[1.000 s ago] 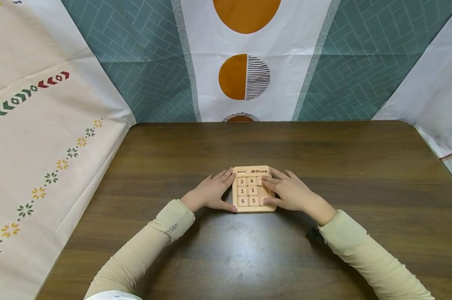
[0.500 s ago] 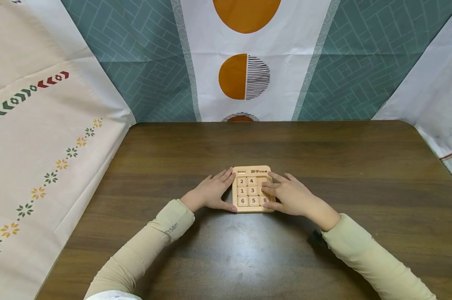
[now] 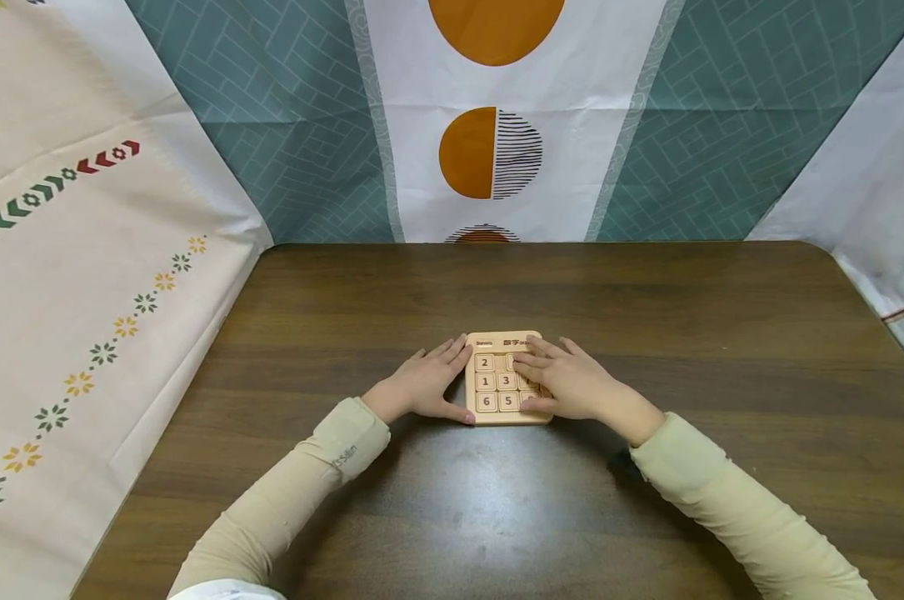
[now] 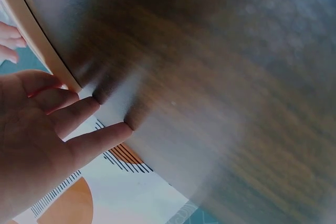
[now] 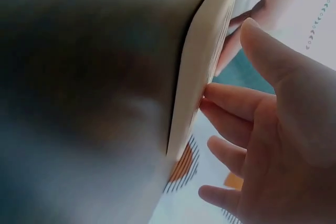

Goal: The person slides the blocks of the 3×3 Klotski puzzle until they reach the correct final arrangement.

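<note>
A pale wooden number sliding puzzle (image 3: 506,382) lies flat on the brown table. Along its left side rests my left hand (image 3: 426,385), fingers extended at the upper corner and thumb at the lower one; the left wrist view shows those fingers (image 4: 79,114) spread. My right hand (image 3: 582,386) reaches over the puzzle's right side with its fingers touching the tiles. Tiles 2, 1, 3, 6 and 5 can be read. A gap shows right of the 2, while the right column is partly hidden under the right fingers. The right wrist view catches the puzzle's pale side edge (image 5: 194,77).
The brown wooden table (image 3: 489,517) extends all round the puzzle. Behind it hangs a patterned cloth (image 3: 294,125) in teal and white with orange circles. A cream cloth (image 3: 69,317) with small flower motifs hangs at the left.
My right fingers first slid a right-column tile down, leaving a top right gap. They then moved left and slid the 4 rightward, so the gap is now top middle. My left hand stayed put.
</note>
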A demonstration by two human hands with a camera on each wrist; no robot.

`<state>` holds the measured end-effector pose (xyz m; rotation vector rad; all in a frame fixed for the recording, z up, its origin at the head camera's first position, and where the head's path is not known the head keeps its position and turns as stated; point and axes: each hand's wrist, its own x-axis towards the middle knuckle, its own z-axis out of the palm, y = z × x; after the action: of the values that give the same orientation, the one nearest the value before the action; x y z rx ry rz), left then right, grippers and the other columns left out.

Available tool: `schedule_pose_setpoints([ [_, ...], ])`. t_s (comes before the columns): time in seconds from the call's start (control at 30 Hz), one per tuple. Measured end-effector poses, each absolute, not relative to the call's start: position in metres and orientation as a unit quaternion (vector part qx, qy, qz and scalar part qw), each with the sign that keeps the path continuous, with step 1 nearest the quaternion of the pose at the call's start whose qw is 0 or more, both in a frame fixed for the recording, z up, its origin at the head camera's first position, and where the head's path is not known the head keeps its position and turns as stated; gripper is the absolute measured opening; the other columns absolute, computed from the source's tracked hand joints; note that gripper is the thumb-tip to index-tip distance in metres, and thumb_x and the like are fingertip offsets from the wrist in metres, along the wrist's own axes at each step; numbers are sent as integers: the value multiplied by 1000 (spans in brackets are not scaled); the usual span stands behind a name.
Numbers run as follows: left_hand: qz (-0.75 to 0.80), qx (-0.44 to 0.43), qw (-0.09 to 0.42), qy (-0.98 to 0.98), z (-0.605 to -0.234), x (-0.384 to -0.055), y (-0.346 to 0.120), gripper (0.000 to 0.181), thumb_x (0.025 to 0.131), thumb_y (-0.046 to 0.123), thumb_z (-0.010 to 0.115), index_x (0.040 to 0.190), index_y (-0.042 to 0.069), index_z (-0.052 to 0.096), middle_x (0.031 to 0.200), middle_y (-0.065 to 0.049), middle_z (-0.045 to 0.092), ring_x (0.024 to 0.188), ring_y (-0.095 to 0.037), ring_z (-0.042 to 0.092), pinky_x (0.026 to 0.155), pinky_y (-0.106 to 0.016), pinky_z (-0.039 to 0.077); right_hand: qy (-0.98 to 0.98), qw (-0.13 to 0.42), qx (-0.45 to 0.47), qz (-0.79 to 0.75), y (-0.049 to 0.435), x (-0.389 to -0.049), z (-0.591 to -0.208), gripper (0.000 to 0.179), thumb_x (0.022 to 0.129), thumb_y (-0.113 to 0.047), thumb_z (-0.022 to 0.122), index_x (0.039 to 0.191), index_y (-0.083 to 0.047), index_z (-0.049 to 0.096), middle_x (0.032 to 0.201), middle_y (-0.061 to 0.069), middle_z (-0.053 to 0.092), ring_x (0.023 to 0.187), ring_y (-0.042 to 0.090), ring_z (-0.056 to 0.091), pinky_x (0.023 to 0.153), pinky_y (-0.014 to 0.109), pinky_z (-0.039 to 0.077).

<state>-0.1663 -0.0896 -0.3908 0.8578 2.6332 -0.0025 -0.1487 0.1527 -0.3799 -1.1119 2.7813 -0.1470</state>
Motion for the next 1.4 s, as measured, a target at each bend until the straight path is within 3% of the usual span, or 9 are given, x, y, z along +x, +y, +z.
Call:
schedule_pose_setpoints([
  [0.2, -4, 306, 182, 934, -391, -166, -90, 109, 71, 72, 54, 147, 6, 11, 152, -10, 2, 138, -24, 10, 102, -51, 23, 926, 67, -368, -51, 165, -147, -379, 65, 83, -50, 58, 134, -10, 48, 137, 8, 44, 133, 31, 24, 99, 60, 20],
  [0.47, -3, 304, 186, 934, -389, -166, -88, 109, 71, 72, 54, 147, 7, 11, 152, -10, 2, 138, -24, 10, 102, -51, 24, 897, 73, -430, -65, 157, -140, -381, 69, 82, -53, 57, 135, -9, 47, 137, 7, 44, 133, 30, 24, 99, 60, 20],
  [0.8, -1, 302, 187, 935, -390, -166, -88, 109, 71, 72, 55, 147, 7, 11, 152, -9, 2, 137, -25, 11, 102, -51, 24, 906, 87, -409, -66, 151, -160, -383, 66, 84, -51, 57, 134, -10, 47, 138, 5, 42, 134, 30, 22, 100, 59, 19],
  [1.17, -1, 304, 182, 935, -390, -166, -90, 109, 71, 71, 55, 146, 6, 12, 152, -10, 4, 137, -25, 12, 101, -52, 25, 909, 87, -400, -74, 150, -159, -383, 67, 85, -51, 55, 138, -11, 42, 142, 6, 38, 135, 30, 21, 101, 58, 19],
  [1.4, 0, 312, 178, 933, -392, -166, -90, 109, 71, 72, 54, 147, 6, 11, 152, -10, 3, 138, -24, 10, 101, -52, 25, 910, 42, -408, -67, 158, -150, -375, 54, 85, -45, 59, 123, -7, 59, 128, 8, 53, 130, 33, 30, 98, 59, 23],
])
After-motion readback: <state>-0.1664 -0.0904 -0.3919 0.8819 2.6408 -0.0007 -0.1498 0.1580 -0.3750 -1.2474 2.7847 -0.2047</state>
